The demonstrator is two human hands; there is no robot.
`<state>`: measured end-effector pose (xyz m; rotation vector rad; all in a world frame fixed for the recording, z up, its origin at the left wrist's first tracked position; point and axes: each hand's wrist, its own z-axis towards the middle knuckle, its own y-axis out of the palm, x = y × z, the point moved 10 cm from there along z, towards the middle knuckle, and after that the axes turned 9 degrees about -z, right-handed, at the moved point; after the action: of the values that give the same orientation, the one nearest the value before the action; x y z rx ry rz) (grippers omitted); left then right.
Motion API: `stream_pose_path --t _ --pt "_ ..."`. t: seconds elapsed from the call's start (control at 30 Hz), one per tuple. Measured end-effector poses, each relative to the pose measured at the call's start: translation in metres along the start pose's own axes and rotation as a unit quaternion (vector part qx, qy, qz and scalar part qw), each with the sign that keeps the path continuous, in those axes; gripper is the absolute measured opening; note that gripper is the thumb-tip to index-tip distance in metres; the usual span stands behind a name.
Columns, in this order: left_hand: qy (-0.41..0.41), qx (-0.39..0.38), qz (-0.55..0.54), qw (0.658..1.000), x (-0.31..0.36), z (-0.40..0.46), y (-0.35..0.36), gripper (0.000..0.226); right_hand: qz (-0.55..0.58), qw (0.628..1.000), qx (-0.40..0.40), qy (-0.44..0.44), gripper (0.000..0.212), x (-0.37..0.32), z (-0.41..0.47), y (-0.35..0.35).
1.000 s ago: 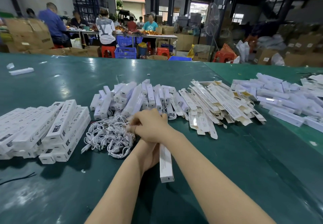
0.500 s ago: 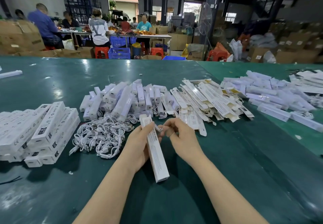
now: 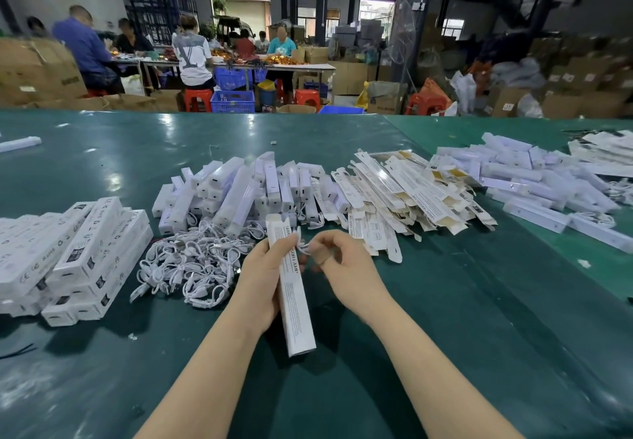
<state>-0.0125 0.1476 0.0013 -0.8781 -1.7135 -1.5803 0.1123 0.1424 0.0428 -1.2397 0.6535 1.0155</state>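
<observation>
White carton (image 3: 296, 305) gripped by left hand (image 3: 262, 277); right hand (image 3: 346, 267) pinched coiled cable (image 3: 302, 248) beside carton's open end, needing straight entry.

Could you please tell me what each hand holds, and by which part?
The left hand grips the long white box around its upper half; the right hand pinches a small white cable at the box's open top.

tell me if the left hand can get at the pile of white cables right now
Probably yes: the cable pile lies on the table just left of the left hand, with nothing between them. But that hand grips the long white box, so it would need to free its fingers first.
</observation>
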Motion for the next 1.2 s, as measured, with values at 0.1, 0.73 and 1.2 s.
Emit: stream_pose_path --t 0.1,0.73,1.2 --pt "-0.038 0.001 -0.012 0.999 -0.004 -0.002 0.002 0.011 -0.112 0.988 0.018 -0.103 0.021 -0.022 -0.004 -0.006" --pt "-0.232 -0.085 -0.080 0.966 -0.025 -0.026 0.026 0.039 0.167 0.983 0.063 0.035 0.023 0.007 0.007 -0.046" --pt "-0.227 -0.150 0.161 0.949 -0.035 -0.033 0.028 0.026 -0.055 0.998 -0.039 -0.005 0.010 0.018 0.009 -0.041"
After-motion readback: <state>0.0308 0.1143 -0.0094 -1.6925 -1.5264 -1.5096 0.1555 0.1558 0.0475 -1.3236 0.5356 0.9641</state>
